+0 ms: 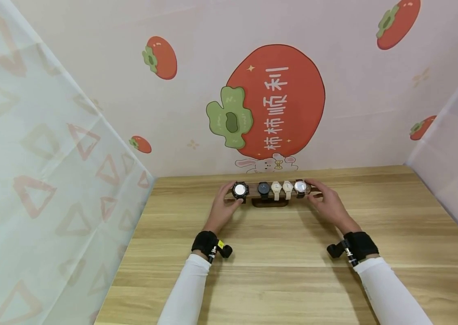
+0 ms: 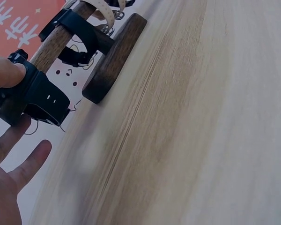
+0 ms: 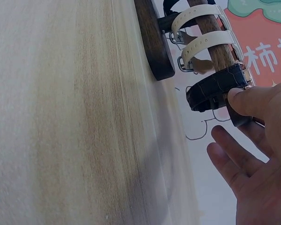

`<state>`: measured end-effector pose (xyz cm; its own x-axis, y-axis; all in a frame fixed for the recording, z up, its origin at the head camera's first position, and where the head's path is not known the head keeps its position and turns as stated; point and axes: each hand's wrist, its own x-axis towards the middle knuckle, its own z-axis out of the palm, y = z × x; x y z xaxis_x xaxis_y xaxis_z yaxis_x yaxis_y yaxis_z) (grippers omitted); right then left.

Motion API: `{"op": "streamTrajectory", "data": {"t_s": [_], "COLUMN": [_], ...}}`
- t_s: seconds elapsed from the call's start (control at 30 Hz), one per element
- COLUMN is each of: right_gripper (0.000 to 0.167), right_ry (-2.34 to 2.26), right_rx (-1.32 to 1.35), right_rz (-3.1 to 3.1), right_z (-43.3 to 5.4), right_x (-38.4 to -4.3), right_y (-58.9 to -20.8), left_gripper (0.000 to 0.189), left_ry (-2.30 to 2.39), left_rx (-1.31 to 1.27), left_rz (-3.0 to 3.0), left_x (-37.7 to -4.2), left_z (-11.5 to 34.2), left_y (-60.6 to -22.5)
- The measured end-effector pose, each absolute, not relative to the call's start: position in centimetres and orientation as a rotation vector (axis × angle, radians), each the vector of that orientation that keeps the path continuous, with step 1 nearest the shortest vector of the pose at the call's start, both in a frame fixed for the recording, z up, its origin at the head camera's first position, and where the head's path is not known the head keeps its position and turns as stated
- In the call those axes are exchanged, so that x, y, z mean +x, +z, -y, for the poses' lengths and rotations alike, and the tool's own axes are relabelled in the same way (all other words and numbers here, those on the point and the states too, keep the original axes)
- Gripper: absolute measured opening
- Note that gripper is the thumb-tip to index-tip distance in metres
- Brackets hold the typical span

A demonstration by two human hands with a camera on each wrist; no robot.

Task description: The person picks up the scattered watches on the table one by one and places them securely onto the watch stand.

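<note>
A dark wooden watch stand [image 1: 269,203] stands at the back of the table, its round bar lying crosswise with several watches strapped on it. My left hand [image 1: 221,210] grips the bar's left end, thumb over a chunky black watch [image 1: 239,190]. At the opposite end my right hand [image 1: 331,206] pinches the bar beside a white-dialled watch [image 1: 300,186] on a dark strap. Between them sit a black watch [image 1: 263,188] and two cream watches, one cream watch [image 1: 276,187] left of the other. In both wrist views, the lower fingers spread loosely below the bar.
The wood-grain table [image 1: 278,271] stretches from the stand toward me. Right behind the stand rises a pale backdrop [image 1: 188,113] printed with red persimmons and a rabbit. Patterned sheets hang at the left and right sides.
</note>
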<state>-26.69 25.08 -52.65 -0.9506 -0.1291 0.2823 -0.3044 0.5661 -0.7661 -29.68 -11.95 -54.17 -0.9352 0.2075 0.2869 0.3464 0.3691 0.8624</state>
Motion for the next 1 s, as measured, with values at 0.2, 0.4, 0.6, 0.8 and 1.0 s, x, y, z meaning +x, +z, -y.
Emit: {"op": "streamTrajectory", "data": {"t_s": [0.2, 0.4, 0.6, 0.8, 1.0], "right_gripper": [0.055, 0.055, 0.055, 0.054, 0.054], "right_ry": [1.337, 1.347, 1.337, 1.317, 1.301], "right_rx": [0.370, 0.364, 0.367, 0.365, 0.367], "right_rz": [2.600, 2.602, 2.603, 2.601, 2.606], "right_z": [-25.1, -25.0, -24.9, -25.1, -25.1], "right_x": [-26.7, -26.6, -26.6, -26.5, -26.5], "right_y": [-52.5, -52.3, -52.4, -52.4, -52.4], "left_gripper": [0.068, 0.068, 0.067, 0.066, 0.066], "left_ry": [-1.604, -1.557, -1.549, -1.562, -1.611], "left_rx": [-0.555, -0.590, -0.594, -0.584, -0.576], "left_rz": [2.488, 2.484, 2.503, 2.520, 2.513], "left_x": [-29.9, -30.1, -30.2, -30.3, -30.3], "left_z": [11.7, 11.4, 11.2, 10.8, 10.5], "left_y": [-54.0, -54.0, -54.2, -54.1, -54.2]}}
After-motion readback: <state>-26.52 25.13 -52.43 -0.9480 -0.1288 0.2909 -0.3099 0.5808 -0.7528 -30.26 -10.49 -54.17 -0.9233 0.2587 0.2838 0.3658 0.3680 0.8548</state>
